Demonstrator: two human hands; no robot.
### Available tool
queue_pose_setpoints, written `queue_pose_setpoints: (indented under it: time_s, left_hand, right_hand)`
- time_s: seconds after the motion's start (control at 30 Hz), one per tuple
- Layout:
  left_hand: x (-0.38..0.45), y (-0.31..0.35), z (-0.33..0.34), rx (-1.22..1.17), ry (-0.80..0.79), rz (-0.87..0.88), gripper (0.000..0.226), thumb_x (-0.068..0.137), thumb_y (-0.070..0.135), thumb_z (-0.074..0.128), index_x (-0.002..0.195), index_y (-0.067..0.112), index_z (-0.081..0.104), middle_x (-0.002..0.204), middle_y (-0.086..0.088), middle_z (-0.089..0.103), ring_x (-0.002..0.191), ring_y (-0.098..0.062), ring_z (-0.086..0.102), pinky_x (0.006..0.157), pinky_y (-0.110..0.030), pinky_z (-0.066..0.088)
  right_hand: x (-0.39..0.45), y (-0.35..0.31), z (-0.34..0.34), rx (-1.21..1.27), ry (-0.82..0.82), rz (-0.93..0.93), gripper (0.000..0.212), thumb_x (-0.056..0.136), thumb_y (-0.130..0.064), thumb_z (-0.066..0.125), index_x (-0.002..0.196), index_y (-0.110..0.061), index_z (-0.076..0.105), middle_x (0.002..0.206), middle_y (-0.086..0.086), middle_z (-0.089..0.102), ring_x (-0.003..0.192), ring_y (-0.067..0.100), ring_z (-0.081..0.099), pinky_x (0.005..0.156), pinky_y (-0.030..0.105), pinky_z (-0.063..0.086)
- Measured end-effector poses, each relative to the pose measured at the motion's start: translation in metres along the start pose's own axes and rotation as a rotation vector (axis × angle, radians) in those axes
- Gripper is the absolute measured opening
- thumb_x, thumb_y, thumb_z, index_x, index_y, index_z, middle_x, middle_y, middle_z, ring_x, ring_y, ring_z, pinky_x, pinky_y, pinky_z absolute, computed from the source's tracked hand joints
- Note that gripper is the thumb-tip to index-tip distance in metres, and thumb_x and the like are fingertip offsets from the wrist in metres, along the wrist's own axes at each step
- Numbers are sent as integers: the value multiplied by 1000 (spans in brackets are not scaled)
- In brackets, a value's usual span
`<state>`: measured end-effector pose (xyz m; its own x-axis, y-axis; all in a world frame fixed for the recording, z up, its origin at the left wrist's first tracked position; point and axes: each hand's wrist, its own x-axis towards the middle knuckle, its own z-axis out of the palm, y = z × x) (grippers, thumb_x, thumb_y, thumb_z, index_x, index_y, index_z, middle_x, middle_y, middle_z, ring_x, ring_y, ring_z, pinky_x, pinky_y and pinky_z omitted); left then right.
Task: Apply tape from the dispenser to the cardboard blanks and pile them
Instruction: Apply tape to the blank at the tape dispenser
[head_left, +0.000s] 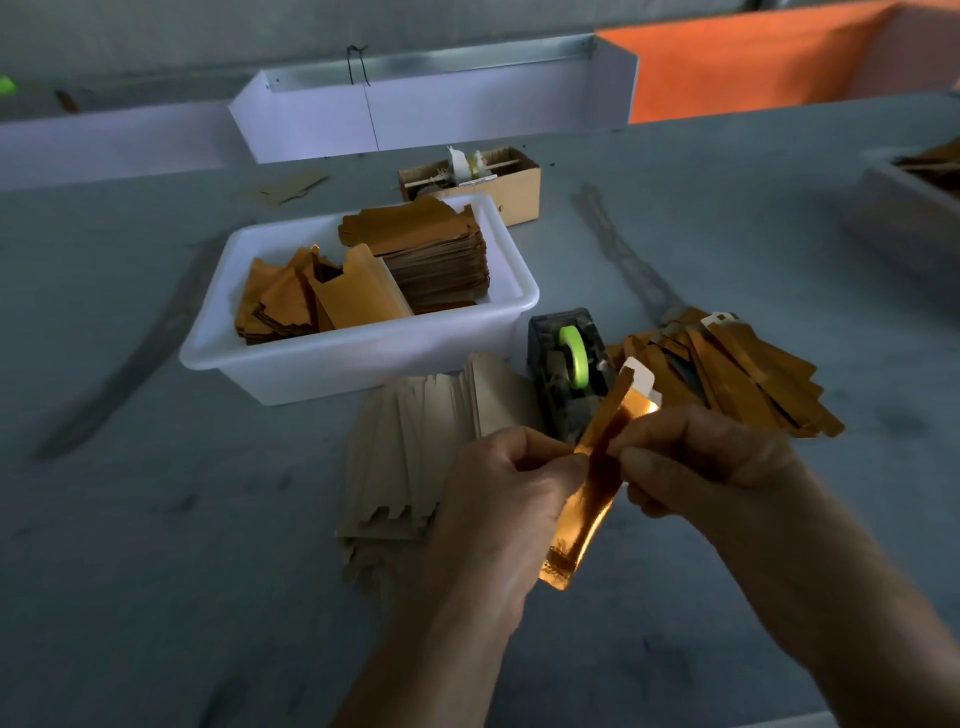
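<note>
Gold-foil blank (592, 499) — pinched by left hand (498, 499) and right hand (696, 467)

The tape dispenser (567, 373) stands right of the tub (291, 358), between two piles of blanks (415, 457) (727, 374).

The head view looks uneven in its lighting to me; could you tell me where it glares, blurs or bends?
Head view: dim overall; glare burns out on the gold blank pinched by the left hand and right hand; the far grey tray at the right edge is blurred; wide-angle bending curves the table edges.
</note>
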<state>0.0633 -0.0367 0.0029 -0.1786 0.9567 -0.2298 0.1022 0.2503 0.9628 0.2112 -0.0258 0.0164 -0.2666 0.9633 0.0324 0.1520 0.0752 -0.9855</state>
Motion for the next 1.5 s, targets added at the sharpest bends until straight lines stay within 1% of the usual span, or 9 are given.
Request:
queue_pose_setpoints:
  time_s: [0.17, 0.33, 0.57, 0.77, 0.87, 1.0, 1.2, 1.37, 1.5]
  left_hand:
    - [-2, 1, 0, -63, -69, -78, 14, 86, 15, 67, 73, 18, 64, 59, 3, 67, 54, -11, 65, 48, -24, 47]
    - [-3, 6, -2, -138, -119, -82, 5, 84, 10, 69, 79, 11, 67, 80, -9, 73, 72, -19, 73, 67, -32, 60]
    - [-6, 10, -5, -153, -202, -75, 5, 86, 10, 66, 85, 10, 70, 81, -7, 75, 74, -16, 73, 67, -24, 58]
    - [-5, 12, -11, -181, -278, -136, 13, 89, 16, 63, 90, 4, 70, 88, -13, 74, 81, -21, 73, 73, -31, 60]
    - [-7, 9, -9, -164, -249, -119, 18, 86, 22, 66, 91, 5, 70, 87, -11, 74, 80, -20, 73, 73, -30, 60]
    - [-9, 4, -6, -138, -172, -89, 15, 91, 15, 60, 79, 13, 70, 79, -7, 74, 75, -18, 73, 70, -29, 59]
    - [-12, 1, 2, -131, -64, -31, 23, 91, 13, 61, 70, 18, 68, 68, 0, 72, 67, -16, 72, 63, -27, 58]
    - [-16, -3, 6, -92, -43, -21, 25, 91, 12, 60, 69, 20, 67, 69, 3, 72, 71, -18, 73, 75, -40, 60]
    - [-18, -3, 2, -75, -12, 11, 16, 92, 18, 59, 78, 22, 66, 75, 8, 73, 70, -9, 72, 65, -27, 59]
  right_hand:
    - [2, 4, 3, -133, -3, -41, 20, 83, -9, 60, 79, -26, 70, 77, -6, 68, 71, 5, 61, 63, 14, 48]
    - [3, 5, 4, -228, -7, -45, 35, 78, -20, 63, 104, -42, 56, 81, -8, 67, 75, 8, 64, 60, 20, 48]
    - [5, 2, 6, -270, 60, -23, 36, 64, -38, 60, 97, -29, 48, 78, -13, 69, 67, 4, 66, 55, 17, 50]
    - [5, 2, 6, -329, 84, -12, 25, 75, -21, 71, 90, -25, 51, 75, -11, 69, 64, 4, 66, 55, 19, 49]
    - [5, 1, 8, -402, 89, -35, 24, 77, -19, 72, 90, -21, 52, 69, -1, 67, 64, 3, 64, 56, 15, 50]
    - [4, -2, 12, -501, 114, -18, 26, 77, -21, 73, 92, -22, 52, 73, -4, 65, 64, 2, 62, 57, 11, 48]
    - [3, -12, 15, -664, 151, 6, 26, 80, -28, 70, 97, -22, 50, 81, -7, 63, 73, 6, 61, 61, 18, 50]
    - [-1, -19, 21, -791, 204, 67, 33, 79, -37, 68, 96, -25, 42, 84, -6, 62, 75, 13, 61, 67, 31, 54]
    - [1, -17, 14, -885, 233, 85, 48, 68, -57, 67, 92, -32, 35, 72, -13, 52, 62, 0, 50, 49, 19, 39]
